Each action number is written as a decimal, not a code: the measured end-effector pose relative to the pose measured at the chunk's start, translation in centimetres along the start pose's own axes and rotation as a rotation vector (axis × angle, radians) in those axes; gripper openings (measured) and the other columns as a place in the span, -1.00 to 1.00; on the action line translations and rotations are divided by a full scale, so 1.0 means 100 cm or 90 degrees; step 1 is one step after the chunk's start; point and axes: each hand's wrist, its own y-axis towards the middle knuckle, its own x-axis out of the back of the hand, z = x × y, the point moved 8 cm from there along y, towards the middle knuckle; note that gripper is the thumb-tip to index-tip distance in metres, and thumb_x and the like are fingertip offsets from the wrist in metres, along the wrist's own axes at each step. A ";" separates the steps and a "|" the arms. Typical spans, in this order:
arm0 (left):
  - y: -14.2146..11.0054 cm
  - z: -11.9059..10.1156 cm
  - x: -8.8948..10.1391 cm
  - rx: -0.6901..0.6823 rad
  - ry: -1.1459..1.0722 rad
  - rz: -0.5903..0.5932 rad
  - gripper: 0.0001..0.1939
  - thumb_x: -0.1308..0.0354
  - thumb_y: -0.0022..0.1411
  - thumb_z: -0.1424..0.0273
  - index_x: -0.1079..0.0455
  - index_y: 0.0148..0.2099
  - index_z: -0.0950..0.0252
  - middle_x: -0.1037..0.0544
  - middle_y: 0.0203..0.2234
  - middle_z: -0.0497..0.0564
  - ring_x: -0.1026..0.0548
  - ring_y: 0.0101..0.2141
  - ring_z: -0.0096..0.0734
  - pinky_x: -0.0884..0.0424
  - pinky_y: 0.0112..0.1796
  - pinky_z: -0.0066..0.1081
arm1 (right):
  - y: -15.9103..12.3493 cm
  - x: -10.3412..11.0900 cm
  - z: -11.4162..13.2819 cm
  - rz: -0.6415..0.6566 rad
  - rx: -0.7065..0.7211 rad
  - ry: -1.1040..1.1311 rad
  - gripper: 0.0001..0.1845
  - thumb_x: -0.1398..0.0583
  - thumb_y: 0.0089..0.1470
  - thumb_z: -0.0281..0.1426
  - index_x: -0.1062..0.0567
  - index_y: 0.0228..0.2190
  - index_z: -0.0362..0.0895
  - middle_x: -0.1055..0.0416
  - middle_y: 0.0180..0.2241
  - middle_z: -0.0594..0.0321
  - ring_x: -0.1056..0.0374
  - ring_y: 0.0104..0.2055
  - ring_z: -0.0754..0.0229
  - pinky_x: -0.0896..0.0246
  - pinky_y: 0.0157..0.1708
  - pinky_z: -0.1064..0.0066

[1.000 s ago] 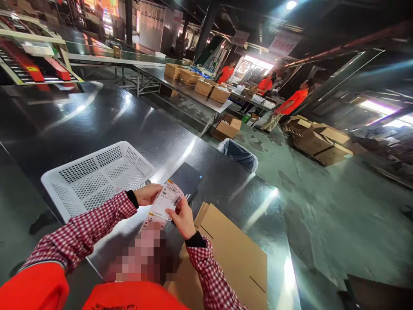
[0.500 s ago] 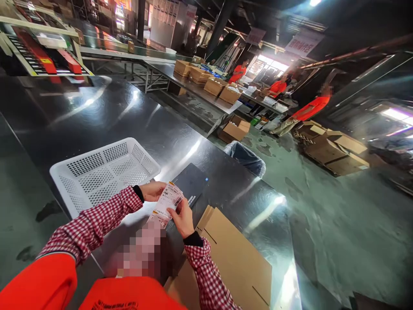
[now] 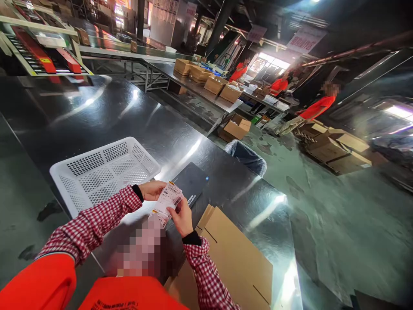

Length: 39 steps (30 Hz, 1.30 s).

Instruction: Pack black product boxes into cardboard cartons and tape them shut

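A strip of printed shipping labels (image 3: 168, 199) is stretched between my two hands above the metal table (image 3: 106, 112). My left hand (image 3: 152, 190) pinches its upper left edge, and my right hand (image 3: 182, 217) grips its right side with the thumb on top. The strip's lower end hangs toward my body, where it is blurred out. Just beyond the hands lies a flat black box or pad (image 3: 193, 178) with white lettering. A white perforated plastic basket (image 3: 87, 160) stands to the left, close to my left forearm. Flattened cardboard boxes (image 3: 237, 254) lie under and beside my right forearm.
A lined waste bin (image 3: 247, 157) stands past the table's far edge. Open cartons (image 3: 215, 85) line another table, and more cardboard boxes (image 3: 338, 148) sit on the floor at right. A roller conveyor (image 3: 41, 51) is at upper left. People in orange (image 3: 318, 107) are farther off.
My hands and the label strip stay almost in place. In the background, the nearest person in orange has shifted slightly to the right.
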 end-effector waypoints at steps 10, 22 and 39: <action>0.002 0.000 0.007 -0.002 -0.015 -0.036 -0.88 -0.28 0.10 0.44 -0.49 -0.31 0.42 -0.59 -0.44 0.05 -0.52 -0.38 -0.39 -0.42 -0.28 -0.44 | 0.001 -0.003 -0.010 0.000 -0.034 -0.007 -0.51 -0.21 -0.08 -0.41 -0.33 -0.04 -0.13 -0.44 -0.14 0.13 -0.43 -0.17 0.07 -0.41 -0.17 0.23; 0.003 0.004 0.015 0.010 -0.055 -0.062 -0.84 -0.15 0.25 0.43 -0.48 -0.26 0.45 -0.60 -0.39 0.11 -0.53 -0.33 -0.36 -0.43 -0.22 -0.40 | 0.003 -0.003 -0.007 -0.025 -0.022 -0.033 -0.47 -0.21 -0.10 -0.41 -0.33 -0.02 -0.14 -0.44 -0.13 0.10 -0.42 -0.19 0.07 -0.40 -0.26 0.25; -0.003 -0.003 0.005 -0.020 -0.044 0.021 -0.44 -0.06 0.24 -0.03 -0.47 -0.23 0.44 -0.58 -0.39 0.13 -0.50 -0.31 -0.29 -0.42 -0.18 -0.34 | 0.005 -0.010 -0.012 -0.024 -0.045 -0.001 -0.44 -0.22 -0.10 -0.42 -0.31 0.00 -0.13 -0.45 -0.11 0.09 -0.42 -0.19 0.06 -0.40 -0.18 0.21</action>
